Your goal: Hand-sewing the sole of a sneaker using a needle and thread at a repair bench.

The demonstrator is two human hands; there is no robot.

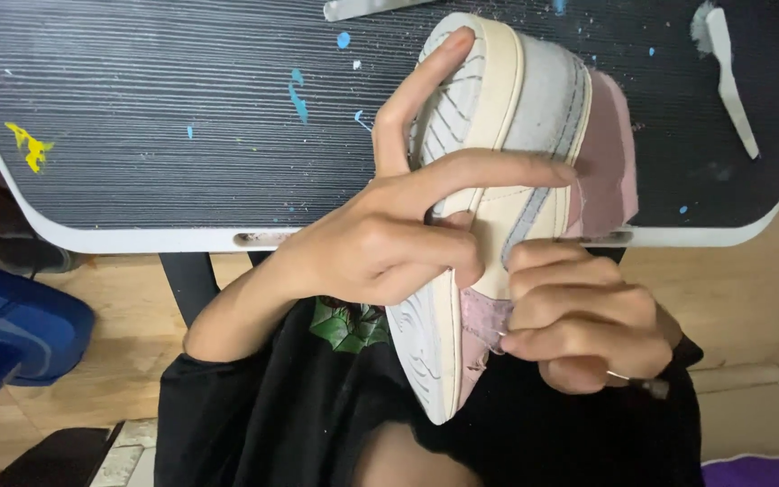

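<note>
Sideways, sneaker (498,180) held up off the near edge of the dark ribbed desk (155,117), sole turned left, toe toward the far edge, so the seam between cream midsole and pink upper faces up. Left hand (380,243) wrapped across the sole, index finger stretched along the tread, steadying. Right hand (588,325) clenched around the pink heel panel, pinching loose fabric. Paint specks and pale scraps (732,72) scattered toward the desk's far right corner.
</note>
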